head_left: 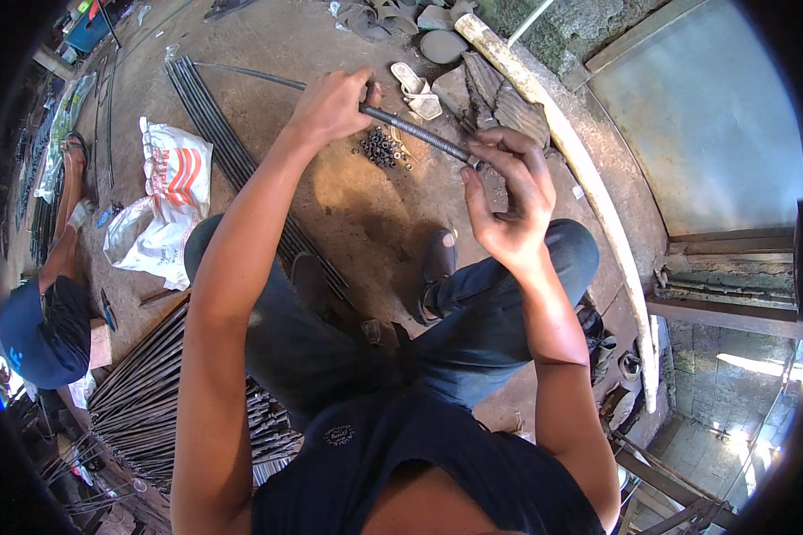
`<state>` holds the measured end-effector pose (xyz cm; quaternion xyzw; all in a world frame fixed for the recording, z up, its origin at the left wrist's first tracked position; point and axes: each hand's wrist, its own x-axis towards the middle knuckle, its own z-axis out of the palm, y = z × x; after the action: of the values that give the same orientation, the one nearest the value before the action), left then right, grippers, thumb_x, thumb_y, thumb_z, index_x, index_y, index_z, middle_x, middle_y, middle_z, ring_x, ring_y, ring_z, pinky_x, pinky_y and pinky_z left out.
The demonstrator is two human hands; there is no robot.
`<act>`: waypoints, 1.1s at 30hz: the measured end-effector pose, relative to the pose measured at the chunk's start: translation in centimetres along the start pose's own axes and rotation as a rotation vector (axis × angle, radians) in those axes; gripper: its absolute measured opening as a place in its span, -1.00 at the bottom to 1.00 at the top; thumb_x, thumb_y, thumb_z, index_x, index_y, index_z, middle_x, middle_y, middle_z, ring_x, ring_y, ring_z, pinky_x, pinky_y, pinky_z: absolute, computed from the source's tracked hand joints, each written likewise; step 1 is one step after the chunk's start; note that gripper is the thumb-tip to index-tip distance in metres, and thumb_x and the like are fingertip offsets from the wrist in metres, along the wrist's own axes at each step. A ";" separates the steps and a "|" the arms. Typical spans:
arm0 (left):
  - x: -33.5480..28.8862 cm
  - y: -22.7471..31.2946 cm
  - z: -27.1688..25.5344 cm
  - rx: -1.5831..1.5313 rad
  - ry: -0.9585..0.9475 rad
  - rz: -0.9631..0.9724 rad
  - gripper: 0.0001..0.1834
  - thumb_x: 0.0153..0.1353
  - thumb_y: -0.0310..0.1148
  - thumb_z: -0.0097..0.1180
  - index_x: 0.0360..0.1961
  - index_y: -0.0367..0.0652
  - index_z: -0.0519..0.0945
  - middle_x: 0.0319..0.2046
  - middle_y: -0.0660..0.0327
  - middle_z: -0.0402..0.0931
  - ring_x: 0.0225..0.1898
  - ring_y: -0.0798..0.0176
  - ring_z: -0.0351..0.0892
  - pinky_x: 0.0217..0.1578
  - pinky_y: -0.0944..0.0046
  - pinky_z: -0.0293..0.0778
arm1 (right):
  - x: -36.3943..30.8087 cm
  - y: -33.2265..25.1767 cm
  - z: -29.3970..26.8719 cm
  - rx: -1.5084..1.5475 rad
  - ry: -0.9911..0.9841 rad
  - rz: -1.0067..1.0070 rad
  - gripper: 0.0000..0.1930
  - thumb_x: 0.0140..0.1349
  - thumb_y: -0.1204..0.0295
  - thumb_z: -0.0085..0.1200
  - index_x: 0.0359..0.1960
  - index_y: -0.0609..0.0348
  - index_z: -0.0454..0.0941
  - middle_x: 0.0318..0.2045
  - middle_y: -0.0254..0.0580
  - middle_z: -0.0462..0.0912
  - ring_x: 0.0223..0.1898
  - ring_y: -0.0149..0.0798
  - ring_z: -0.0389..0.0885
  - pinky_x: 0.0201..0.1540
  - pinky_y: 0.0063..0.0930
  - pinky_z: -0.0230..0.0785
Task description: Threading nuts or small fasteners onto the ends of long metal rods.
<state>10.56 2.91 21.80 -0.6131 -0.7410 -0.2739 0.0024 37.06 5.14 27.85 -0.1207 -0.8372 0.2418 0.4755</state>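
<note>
A long dark metal rod [410, 127] with a threaded end slants in front of me. My left hand [335, 102] is wrapped round it, and the plain part runs on behind that hand to the far left. At the threaded tip, the thumb and fingers of my right hand [516, 198] close around the end. A small ring shape like a nut shows there, partly hidden by the fingers. On the ground below the rod lies a pile of small dark nuts [383, 148], a few loose at its edge.
More long rods [232, 138] lie bundled on the ground to the left, beside a white and red sack [177, 169]. A stack of rods [152, 392] is at lower left. Another person [45, 330] sits far left. A sandal [417, 91] and a pale curved pole [589, 169] lie ahead and right.
</note>
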 end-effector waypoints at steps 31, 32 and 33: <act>0.4 -0.5 0.2 -0.025 0.083 0.064 -0.71 0.23 -0.27 0.03 -0.19 -0.28 0.59 -0.80 0.01 0.36 -0.73 -0.02 0.41 -0.55 0.02 0.35 | 0.1 -0.3 -1.3 -0.148 -0.043 -0.043 -0.73 -0.08 0.74 0.25 -0.29 0.25 0.64 -0.23 -0.11 0.62 -0.20 -0.17 0.65 -0.15 -0.41 0.52; 0.4 -0.5 0.1 -0.024 0.089 0.067 -0.71 0.23 -0.27 0.03 -0.19 -0.28 0.59 -0.80 0.02 0.36 -0.74 -0.01 0.41 -0.55 0.02 0.34 | 0.1 -0.3 -1.3 -0.149 -0.043 -0.043 -0.73 -0.08 0.74 0.25 -0.29 0.25 0.64 -0.23 -0.11 0.62 -0.20 -0.17 0.65 -0.15 -0.41 0.52; 0.4 -0.4 0.0 -0.023 0.095 0.071 -0.71 0.23 -0.27 0.03 -0.18 -0.28 0.59 -0.80 0.02 0.36 -0.74 -0.01 0.41 -0.56 0.02 0.34 | 0.0 -0.3 -1.2 -0.159 -0.033 -0.071 -0.73 -0.08 0.73 0.25 -0.29 0.25 0.64 -0.24 -0.11 0.61 -0.22 -0.17 0.65 -0.15 -0.41 0.51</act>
<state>10.13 3.22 21.74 -0.6252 -0.7147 -0.3110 0.0403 38.09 5.27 28.54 -0.1242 -0.8652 0.1597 0.4587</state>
